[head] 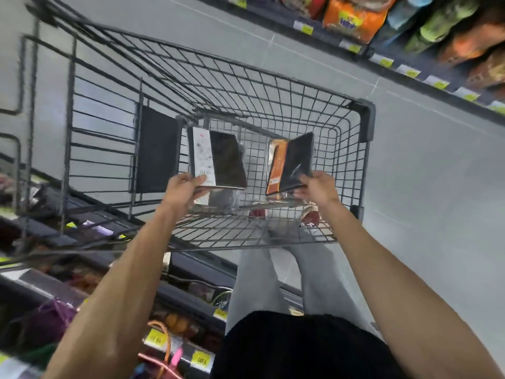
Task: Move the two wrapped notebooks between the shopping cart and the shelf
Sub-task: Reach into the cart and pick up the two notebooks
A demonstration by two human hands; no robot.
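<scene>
1. Hands first: left hand (183, 190) pinches the near bottom corner of a plastic-wrapped white-and-black notebook (218, 160), thumb on top.
2. Right hand (317, 188) grips the near edge of a plastic-wrapped orange-and-black notebook (291, 164), fingers closed round it.
3. Both notebooks are held up side by side, well apart, over the inside of the dark grey wire shopping cart (273, 86), not resting on its floor.
4. Blurry store shelf with yellow price tags (175, 343) sits low on the left, and another shelf of snack bags (410, 64) is across the aisle, top right.
</scene>
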